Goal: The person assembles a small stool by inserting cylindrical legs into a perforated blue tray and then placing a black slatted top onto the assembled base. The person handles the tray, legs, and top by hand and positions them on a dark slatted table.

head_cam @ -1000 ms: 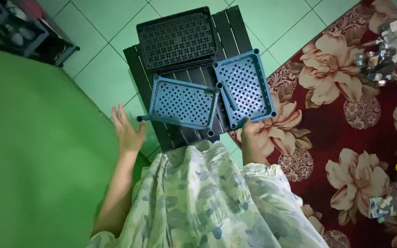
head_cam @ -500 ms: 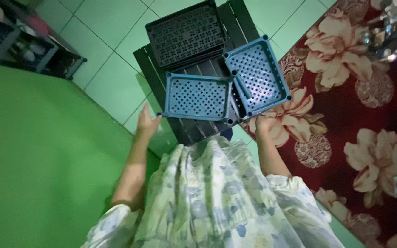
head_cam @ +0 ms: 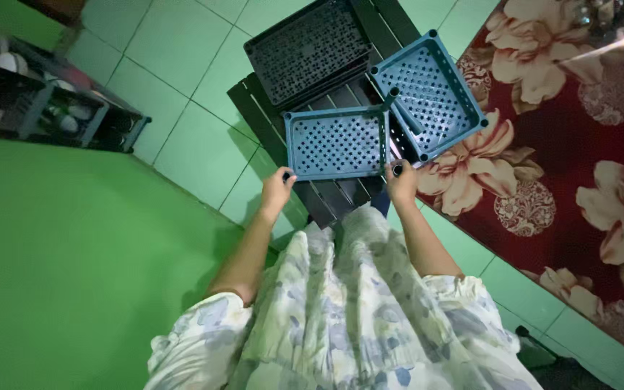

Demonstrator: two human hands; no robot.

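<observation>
— Inspector: position of the hands?
— Left hand (head_cam: pixel 277 189) grips the near-left corner of the blue perforated tray (head_cam: pixel 336 143); right hand (head_cam: pixel 401 180) grips its near-right corner. Long axis runs left to right, tray just ahead, equally near both.
— Surroundings?
— Dark slatted counter (head_cam: pixel 330 198) beneath; black tray (head_cam: pixel 308 47) beyond, second blue tray (head_cam: pixel 427 94) right. Green floor tiles (head_cam: pixel 182 94), floral carpet (head_cam: pixel 579 144).

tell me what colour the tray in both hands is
Blue, with a perforated base: the tray, head view.
</observation>
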